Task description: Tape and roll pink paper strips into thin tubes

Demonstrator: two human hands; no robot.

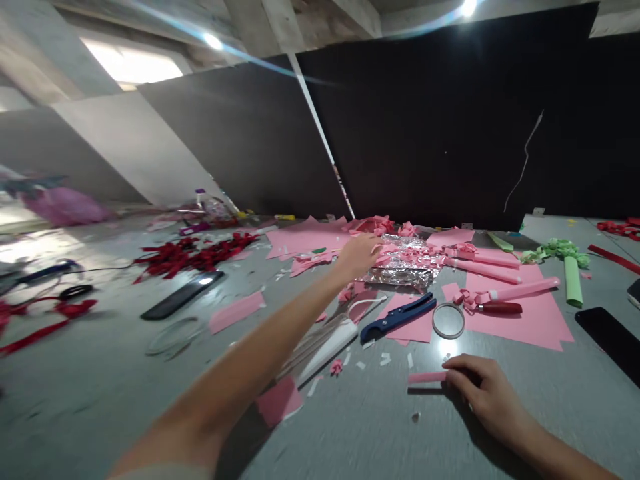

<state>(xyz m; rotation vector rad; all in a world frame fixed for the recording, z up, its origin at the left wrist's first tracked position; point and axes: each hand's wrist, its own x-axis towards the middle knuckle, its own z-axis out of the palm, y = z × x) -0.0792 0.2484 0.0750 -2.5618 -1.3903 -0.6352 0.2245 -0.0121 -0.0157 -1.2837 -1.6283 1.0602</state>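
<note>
My right hand (pixel 484 395) is closed, thumb and fingers pinching a narrow strip of pink paper (pixel 425 378) just above the grey table. My left hand (pixel 359 255) reaches far forward to the pile of pink paper pieces (pixel 400 252) by a crinkled silver foil package (pixel 403 277). Its fingertips are mostly hidden by the back of the hand and the pink pieces, so what they hold does not show. A blue-handled cutter (pixel 399 317) and a roll of clear tape (pixel 449 321) lie between my hands. Pink rolled sticks (pixel 525 289) lie beyond the tape.
Pink sheets (pixel 520 320) spread under the sticks. A black phone (pixel 607 340) and a green roll (pixel 573 281) lie at right. Dark red strips (pixel 195 253), a dark phone (pixel 183 295) and a white glue gun (pixel 330 350) lie leftward. A black panel (pixel 450 133) stands behind.
</note>
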